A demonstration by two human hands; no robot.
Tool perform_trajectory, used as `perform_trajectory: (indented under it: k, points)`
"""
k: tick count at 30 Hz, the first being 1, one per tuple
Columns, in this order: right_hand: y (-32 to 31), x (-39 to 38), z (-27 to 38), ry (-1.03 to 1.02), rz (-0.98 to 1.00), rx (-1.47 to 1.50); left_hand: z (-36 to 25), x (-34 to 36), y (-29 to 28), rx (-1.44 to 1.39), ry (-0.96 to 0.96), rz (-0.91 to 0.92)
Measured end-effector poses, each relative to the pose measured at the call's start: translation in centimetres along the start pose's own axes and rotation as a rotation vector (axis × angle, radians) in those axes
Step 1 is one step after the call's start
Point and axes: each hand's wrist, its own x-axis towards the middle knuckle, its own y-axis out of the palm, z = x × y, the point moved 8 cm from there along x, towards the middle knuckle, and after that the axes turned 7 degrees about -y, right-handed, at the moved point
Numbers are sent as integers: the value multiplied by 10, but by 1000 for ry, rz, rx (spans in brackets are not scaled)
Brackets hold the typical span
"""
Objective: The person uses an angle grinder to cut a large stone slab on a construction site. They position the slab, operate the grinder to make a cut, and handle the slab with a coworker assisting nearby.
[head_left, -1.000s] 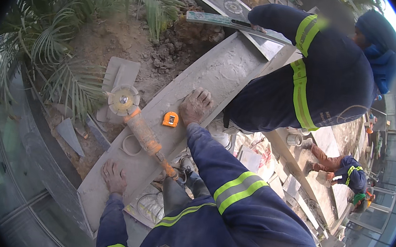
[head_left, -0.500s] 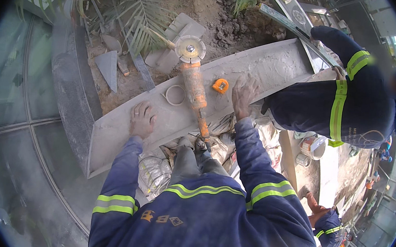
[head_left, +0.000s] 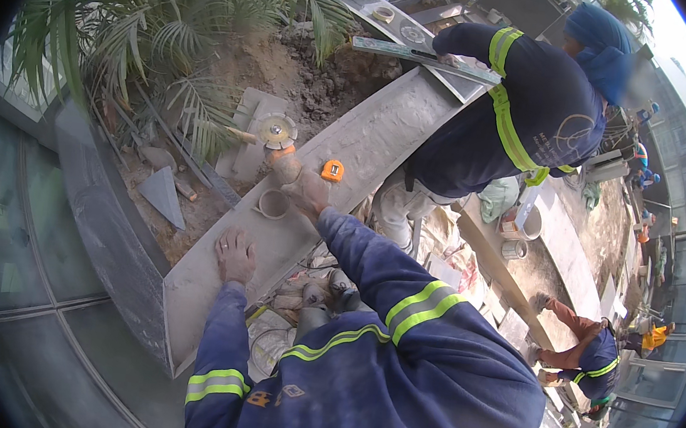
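On the pale stone ledge (head_left: 195,289) my left hand (head_left: 235,258) lies flat with its fingers spread. My right hand (head_left: 307,191) is closed over the body of an orange angle grinder (head_left: 283,160), covering most of it. Its round cutting disc (head_left: 276,132) points away from me, at the ledge's far side. Between my hands sits a roll of tape (head_left: 273,203). An orange tape measure (head_left: 332,170) rests on the ledge, just beyond my right hand.
A co-worker (head_left: 513,106) leans over the ledge's far end, holding a long level (head_left: 426,59). A triangular stone offcut (head_left: 162,197) and palm fronds (head_left: 171,20) occupy the soil bed. A glass wall (head_left: 14,238) stands left. A bucket (head_left: 527,225) is at right.
My right hand has moved left from the bare ledge onto the grinder. My left hand stays flat on the ledge. The view has shifted, and the co-worker's head and level show more fully.
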Motion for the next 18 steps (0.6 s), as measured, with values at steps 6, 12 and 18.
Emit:
perform_trajectory:
  k: [6,12,18]
  points:
    - [-25,-59,33,25,46,74,4,-2,-1,-24,-18,33]
    - [-14,-118,79,-17,210,135,30,-14,-14,-641,-207,-26]
    - [20,-169,133,-185,262,82,-35,-61,-71,-2063,-858,52]
